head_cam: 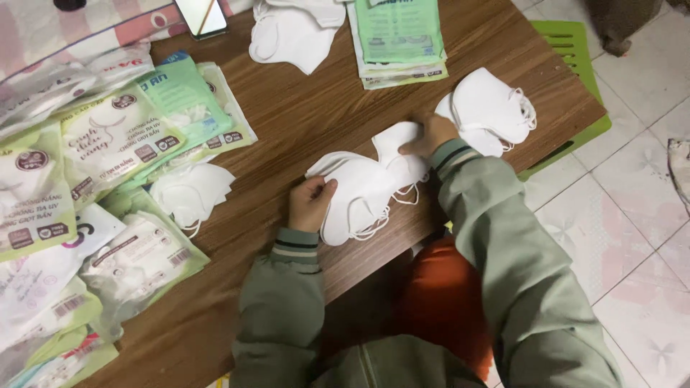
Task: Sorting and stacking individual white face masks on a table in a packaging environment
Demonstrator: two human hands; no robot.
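Note:
My left hand (310,203) grips the left edge of a stack of white face masks (359,194) lying on the brown wooden table (309,115). My right hand (430,135) presses its fingers on a single white mask (397,144) at the top of that stack. Just to the right of this hand lies another pile of white masks (492,111). Both arms wear green sleeves with striped cuffs.
Green and white printed mask packets (115,144) cover the table's left side, with loose masks (190,190) among them. More masks (291,29) and a packet stack (399,39) lie at the far edge, beside a phone (201,16). A green stool (575,65) stands on the tiled floor.

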